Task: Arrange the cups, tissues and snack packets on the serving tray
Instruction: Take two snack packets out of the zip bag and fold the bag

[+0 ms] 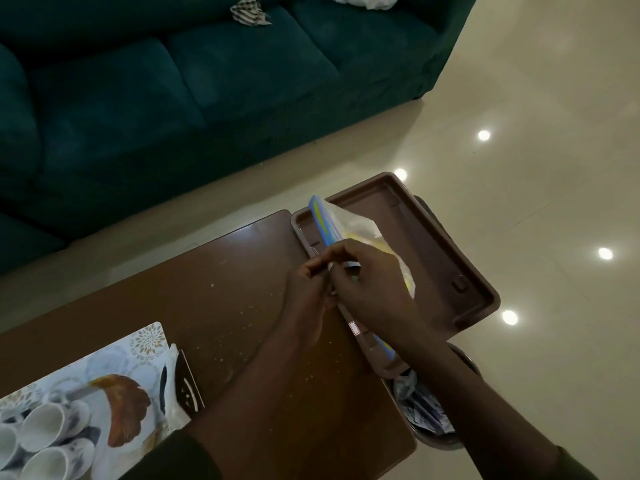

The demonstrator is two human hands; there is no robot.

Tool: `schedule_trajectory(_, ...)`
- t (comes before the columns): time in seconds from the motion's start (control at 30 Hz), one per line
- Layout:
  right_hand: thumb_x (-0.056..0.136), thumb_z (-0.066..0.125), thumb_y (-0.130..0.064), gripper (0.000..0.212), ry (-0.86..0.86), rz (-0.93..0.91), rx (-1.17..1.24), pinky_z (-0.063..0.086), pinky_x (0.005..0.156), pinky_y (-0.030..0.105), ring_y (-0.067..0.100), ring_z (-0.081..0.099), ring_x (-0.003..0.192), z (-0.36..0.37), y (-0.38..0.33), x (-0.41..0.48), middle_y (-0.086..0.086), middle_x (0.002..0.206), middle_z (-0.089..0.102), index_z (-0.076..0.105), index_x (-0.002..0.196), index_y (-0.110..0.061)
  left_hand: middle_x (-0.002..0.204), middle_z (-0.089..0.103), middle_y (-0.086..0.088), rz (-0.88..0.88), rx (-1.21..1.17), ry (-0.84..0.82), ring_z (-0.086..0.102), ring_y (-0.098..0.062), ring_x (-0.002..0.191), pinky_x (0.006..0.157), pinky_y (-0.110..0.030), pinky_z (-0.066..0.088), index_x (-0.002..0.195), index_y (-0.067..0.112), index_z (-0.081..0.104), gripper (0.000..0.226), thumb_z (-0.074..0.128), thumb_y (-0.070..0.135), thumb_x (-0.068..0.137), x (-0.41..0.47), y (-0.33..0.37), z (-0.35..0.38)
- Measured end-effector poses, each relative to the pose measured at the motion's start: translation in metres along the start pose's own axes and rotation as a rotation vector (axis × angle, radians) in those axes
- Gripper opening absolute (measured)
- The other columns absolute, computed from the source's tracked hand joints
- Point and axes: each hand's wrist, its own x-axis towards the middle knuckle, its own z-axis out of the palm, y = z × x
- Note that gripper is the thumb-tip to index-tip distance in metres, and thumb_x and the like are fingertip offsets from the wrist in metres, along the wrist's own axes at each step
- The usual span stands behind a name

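Note:
A blue and yellow tissue pack (pixel 327 223) with white tissue sticking out lies along the left rim of the brown serving tray (pixel 446 244), which sits at the table's right end. My right hand (pixel 370 289) rests on top of the pack and grips it. My left hand (pixel 308 289) pinches the pack's near edge beside the right hand. Several white cups (pixel 45 431) lie on their sides on a patterned box at the lower left. No snack packets can be made out.
A brown wooden table (pixel 225 289) with crumbs holds the patterned cup box (pixel 114 375). A bin with rubbish (pixel 422 410) stands under the table's right corner. A dark green sofa (pixel 173 98) runs behind, and glossy tiled floor lies to the right.

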Motion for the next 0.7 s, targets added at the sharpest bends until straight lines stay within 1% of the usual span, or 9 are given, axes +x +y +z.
schedule_trajectory(0.07, 0.091, 0.053, -0.010, 0.023, 0.047, 0.046, -0.095, 0.054, 0.087, 0.030, 0.014, 0.065, 0.097, -0.010, 0.002, 0.002, 0.002, 0.106, 0.071, 0.068, 0.107, -0.014, 0.079, 0.079, 0.002, 0.012, 0.015, -0.016, 0.076, -0.013, 0.073, 0.058, -0.020, 0.057, 0.091, 0.019, 0.072, 0.028, 0.053, -0.001, 0.094, -0.001, 0.004, 0.008)
schedule_trajectory(0.13, 0.094, 0.050, -0.014, 0.028, 0.041, 0.101, -0.198, 0.049, 0.088, 0.025, 0.016, 0.064, 0.102, -0.020, 0.006, 0.004, 0.003, 0.116, 0.070, 0.066, 0.117, -0.017, 0.083, 0.078, -0.002, 0.014, 0.005, -0.010, 0.074, -0.020, 0.075, 0.061, -0.026, 0.057, 0.093, 0.019, 0.073, 0.020, 0.058, 0.006, 0.094, -0.002, 0.006, 0.012)
schedule_trajectory(0.27, 0.095, 0.042, -0.013, 0.040, -0.102, 0.217, -0.492, 0.042, 0.099, 0.032, 0.028, 0.057, 0.121, -0.033, 0.017, 0.007, 0.010, 0.134, 0.060, 0.056, 0.133, -0.016, 0.079, 0.075, 0.000, 0.008, 0.007, 0.015, 0.069, -0.019, 0.070, 0.060, -0.027, 0.059, 0.093, 0.016, 0.072, 0.013, 0.061, 0.010, 0.094, -0.003, 0.005, 0.013)
schedule_trajectory(0.37, 0.093, 0.040, -0.006, 0.040, -0.115, 0.179, -0.420, 0.050, 0.094, 0.033, 0.025, 0.063, 0.111, -0.038, 0.015, 0.006, 0.010, 0.125, 0.067, 0.063, 0.125, -0.014, 0.075, 0.073, 0.005, 0.032, 0.040, 0.034, 0.066, -0.012, 0.065, 0.059, -0.022, 0.058, 0.089, 0.017, 0.071, 0.013, 0.061, 0.010, 0.093, -0.008, 0.006, 0.011)
schedule_trajectory(0.43, 0.092, 0.039, -0.006, 0.041, -0.168, 0.162, -0.410, 0.052, 0.091, 0.034, 0.024, 0.064, 0.107, -0.035, 0.014, 0.011, 0.009, 0.121, 0.068, 0.063, 0.124, -0.015, 0.078, 0.072, 0.001, 0.043, 0.055, 0.031, 0.066, -0.011, 0.066, 0.058, -0.021, 0.057, 0.090, 0.016, 0.070, 0.012, 0.060, 0.009, 0.094, -0.010, 0.005, 0.011)
schedule_trajectory(0.5, 0.092, 0.039, -0.009, 0.044, -0.337, 0.252, -0.523, 0.047, 0.098, 0.036, 0.027, 0.057, 0.119, -0.030, 0.019, 0.017, 0.010, 0.133, 0.059, 0.057, 0.132, -0.015, 0.083, 0.071, -0.003, 0.051, 0.068, 0.033, 0.067, -0.012, 0.069, 0.058, -0.021, 0.057, 0.092, 0.015, 0.069, 0.012, 0.059, 0.008, 0.094, -0.012, 0.005, 0.012)
schedule_trajectory(0.57, 0.094, 0.037, -0.012, 0.046, -0.437, 0.372, -0.583, 0.038, 0.106, 0.037, 0.032, 0.045, 0.132, -0.026, 0.031, 0.023, 0.017, 0.146, 0.045, 0.044, 0.139, -0.008, 0.085, 0.071, -0.005, 0.060, 0.085, 0.036, 0.068, -0.014, 0.072, 0.059, -0.021, 0.058, 0.095, 0.012, 0.068, 0.011, 0.059, 0.007, 0.094, -0.013, 0.004, 0.013)
schedule_trajectory(0.63, 0.095, 0.038, -0.016, 0.053, -0.376, 0.453, -0.636, 0.030, 0.113, 0.043, 0.040, 0.029, 0.141, -0.025, 0.042, 0.028, 0.027, 0.154, 0.026, 0.028, 0.145, -0.002, 0.088, 0.071, -0.009, 0.084, 0.115, 0.030, 0.067, -0.016, 0.074, 0.060, -0.022, 0.058, 0.100, 0.006, 0.068, 0.010, 0.060, 0.006, 0.093, -0.015, 0.003, 0.013)
schedule_trajectory(0.7, 0.093, 0.042, -0.019, 0.063, -0.198, 0.490, -0.725, 0.016, 0.116, 0.059, 0.049, 0.008, 0.145, -0.026, 0.050, 0.031, 0.032, 0.156, 0.006, 0.017, 0.150, -0.006, 0.088, 0.070, -0.012, 0.113, 0.142, 0.024, 0.066, -0.017, 0.073, 0.060, -0.023, 0.058, 0.101, 0.003, 0.067, 0.011, 0.061, 0.007, 0.093, -0.015, 0.001, 0.011)
